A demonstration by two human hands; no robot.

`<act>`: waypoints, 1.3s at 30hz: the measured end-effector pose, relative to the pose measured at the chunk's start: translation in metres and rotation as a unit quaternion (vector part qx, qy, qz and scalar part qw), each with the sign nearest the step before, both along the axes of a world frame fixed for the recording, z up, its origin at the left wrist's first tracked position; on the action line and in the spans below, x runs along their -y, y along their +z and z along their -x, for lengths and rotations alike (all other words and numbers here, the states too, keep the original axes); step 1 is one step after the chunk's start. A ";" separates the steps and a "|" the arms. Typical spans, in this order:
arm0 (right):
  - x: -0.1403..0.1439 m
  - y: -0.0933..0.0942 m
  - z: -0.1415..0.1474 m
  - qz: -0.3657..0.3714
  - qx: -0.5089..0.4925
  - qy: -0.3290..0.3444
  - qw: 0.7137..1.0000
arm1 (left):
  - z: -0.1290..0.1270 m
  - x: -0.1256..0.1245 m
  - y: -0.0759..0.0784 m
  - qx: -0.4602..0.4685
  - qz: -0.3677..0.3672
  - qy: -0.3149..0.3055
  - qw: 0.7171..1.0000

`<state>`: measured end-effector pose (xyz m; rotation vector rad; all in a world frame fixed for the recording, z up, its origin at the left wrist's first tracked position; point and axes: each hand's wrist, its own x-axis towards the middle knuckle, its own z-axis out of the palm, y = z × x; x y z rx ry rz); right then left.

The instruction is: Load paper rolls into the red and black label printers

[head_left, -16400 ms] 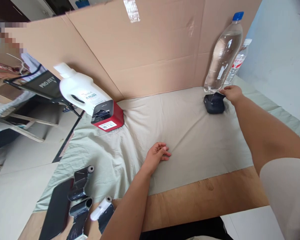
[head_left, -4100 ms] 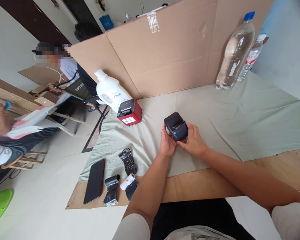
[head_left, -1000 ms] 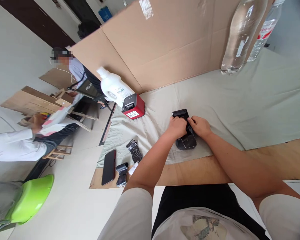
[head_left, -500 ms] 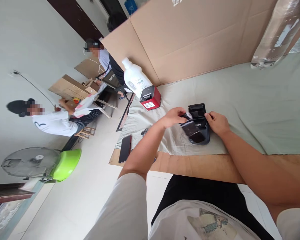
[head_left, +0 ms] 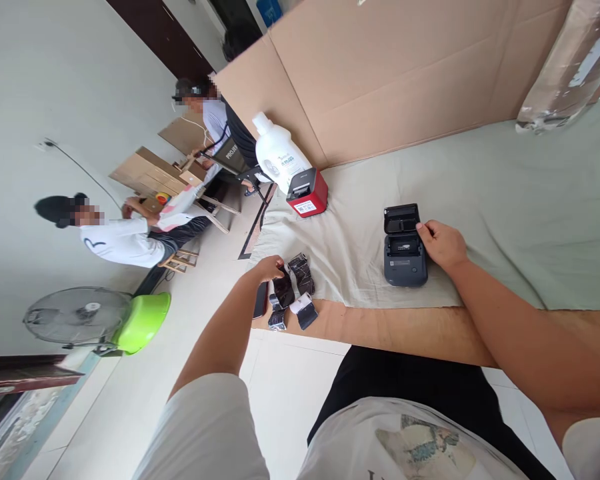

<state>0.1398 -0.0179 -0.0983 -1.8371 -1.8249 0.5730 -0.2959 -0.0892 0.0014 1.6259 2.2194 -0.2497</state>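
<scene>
A small dark portable label printer [head_left: 405,267] sits on the cloth with its lid [head_left: 401,220] raised, the compartment inside exposed. My right hand [head_left: 445,245] is closed at the lid's right edge, thumb and finger pinching it. Off to the left, my left hand [head_left: 270,268] is closed on a roll of black labels [head_left: 283,291], low over the table; its fingertips are partly hidden. Around it lie other small label rolls, including a white-cored roll [head_left: 301,303] with a black strip hanging loose.
A dark phone [head_left: 261,301] lies by the table's left edge. Behind stand a red-and-black box-shaped device [head_left: 307,193] and a white jug [head_left: 280,155]. A cardboard panel [head_left: 405,73] borders the back. Two people sit at left, near a fan [head_left: 80,317] and a green basin [head_left: 144,323].
My left hand has carried the black label roll from beside the printer leftward to the other rolls. My right hand stays at the printer's lid. The view has shifted slightly.
</scene>
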 end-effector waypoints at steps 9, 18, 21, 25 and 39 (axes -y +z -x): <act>-0.001 -0.002 -0.001 -0.005 -0.015 0.001 1.000 | -0.027 -0.022 -0.011 -0.038 0.002 -0.032 0.999; 0.002 0.002 0.001 0.004 -0.025 0.004 1.000 | -0.123 -0.030 0.004 0.307 0.006 -0.124 0.944; 0.001 0.000 0.001 -0.001 -0.027 0.004 1.000 | -0.172 -0.030 0.024 0.437 0.048 -0.188 0.878; 0.000 -0.001 0.000 -0.013 -0.019 0.010 1.000 | -0.230 -0.042 0.019 0.445 -0.022 -0.269 0.854; 0.001 0.005 0.001 0.009 -0.021 0.015 1.000 | -0.284 -0.066 -0.024 0.143 -0.099 -0.339 0.925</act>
